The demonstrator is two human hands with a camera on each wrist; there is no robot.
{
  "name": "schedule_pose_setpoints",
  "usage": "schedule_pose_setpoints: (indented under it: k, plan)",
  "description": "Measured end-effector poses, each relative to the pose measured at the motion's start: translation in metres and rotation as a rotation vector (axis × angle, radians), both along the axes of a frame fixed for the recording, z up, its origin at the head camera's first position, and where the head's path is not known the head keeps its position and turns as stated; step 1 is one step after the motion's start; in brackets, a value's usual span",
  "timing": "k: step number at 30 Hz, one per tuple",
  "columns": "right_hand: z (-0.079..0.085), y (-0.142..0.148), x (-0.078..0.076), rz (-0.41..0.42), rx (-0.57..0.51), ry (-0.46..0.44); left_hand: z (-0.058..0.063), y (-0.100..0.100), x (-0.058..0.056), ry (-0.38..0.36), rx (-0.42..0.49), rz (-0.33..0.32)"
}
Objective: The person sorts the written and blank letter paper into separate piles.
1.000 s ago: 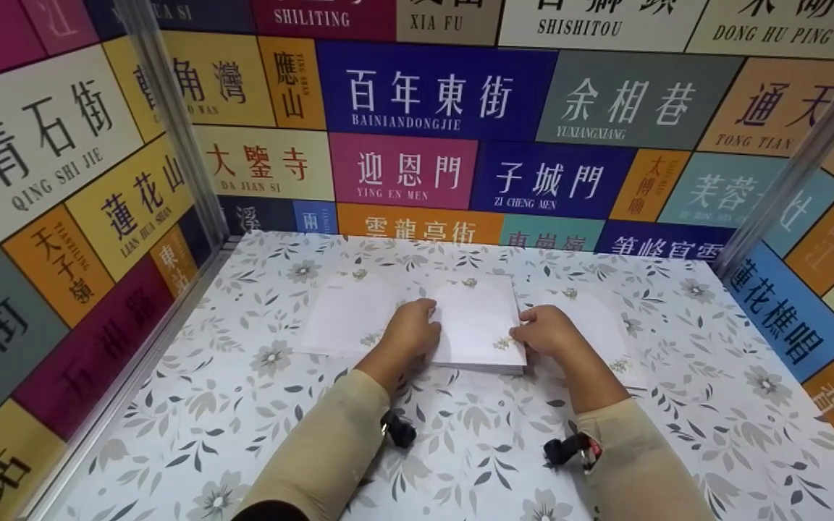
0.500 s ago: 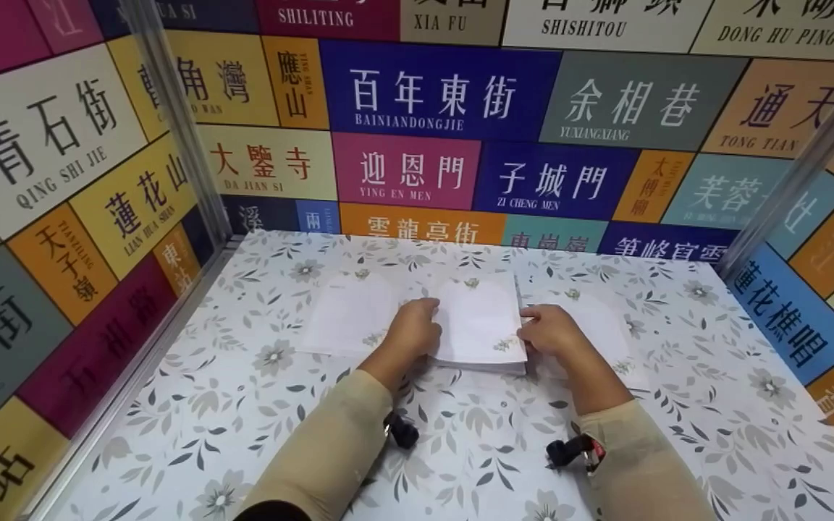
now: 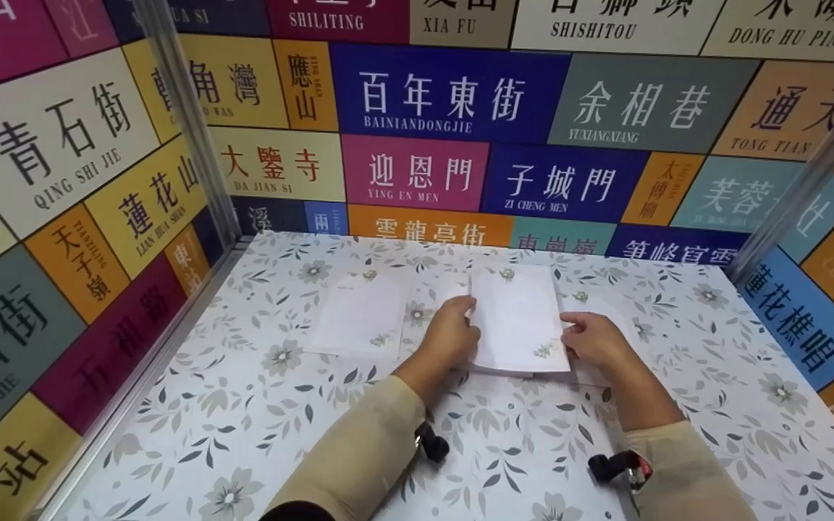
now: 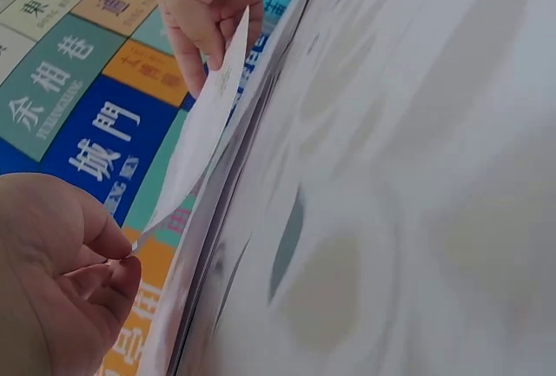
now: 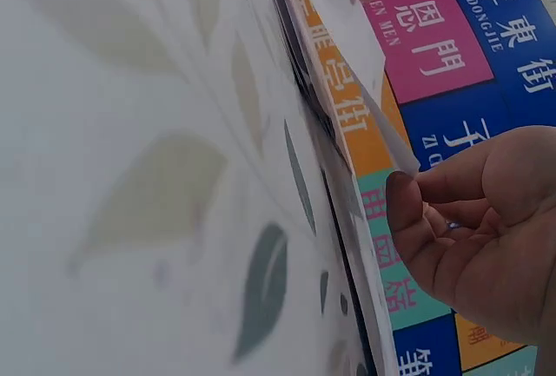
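Tabletop: two hands, one held sheet.

Head view: from above, facing forward and down, wide over table toward wall. Wrist views: close, low, tilted, looking past left hand and right hand; both share paper and wall.

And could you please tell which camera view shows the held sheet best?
The head view: the held sheet shows its face, printed sprigs included. The left wrist view shows it steeply slanted between left hand and right hand; the right wrist view also shows it slanted, cut off at the top.
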State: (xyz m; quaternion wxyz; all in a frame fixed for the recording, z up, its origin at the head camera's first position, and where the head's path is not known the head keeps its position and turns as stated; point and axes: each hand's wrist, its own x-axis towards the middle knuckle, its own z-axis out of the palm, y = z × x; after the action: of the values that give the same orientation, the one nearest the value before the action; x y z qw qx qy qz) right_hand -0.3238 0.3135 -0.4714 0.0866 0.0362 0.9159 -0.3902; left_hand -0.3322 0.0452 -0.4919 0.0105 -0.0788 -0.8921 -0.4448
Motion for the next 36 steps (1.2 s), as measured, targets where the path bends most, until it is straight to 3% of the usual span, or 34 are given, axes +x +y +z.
schedule_pose_setpoints:
  k: [5,11,23,24,29,31,36]
  plan:
    - [0.002,0.029,0.011,-0.023,0.015,0.006,-0.001,0.027,0.005,0.038,-0.01,-0.048]
    - [0.005,0.06,0.02,-0.035,0.041,-0.025,-0.002,0.054,0.009,0.024,-0.005,-0.079]
    - [0.008,0.104,0.029,-0.076,-0.049,-0.072,-0.007,0.104,0.018,0.006,0.086,-0.072]
    - [0.009,0.108,0.029,-0.085,-0.072,-0.087,-0.008,0.107,0.019,0.004,0.094,-0.073]
    - [0.012,0.122,0.031,-0.074,0.006,-0.108,-0.01,0.116,0.023,-0.017,0.124,-0.093]
    - [0.012,0.125,0.031,-0.071,0.058,-0.102,-0.011,0.117,0.024,-0.04,0.119,-0.099]
    - [0.01,0.129,0.032,-0.11,0.07,-0.112,-0.012,0.118,0.024,-0.114,0.096,-0.105]
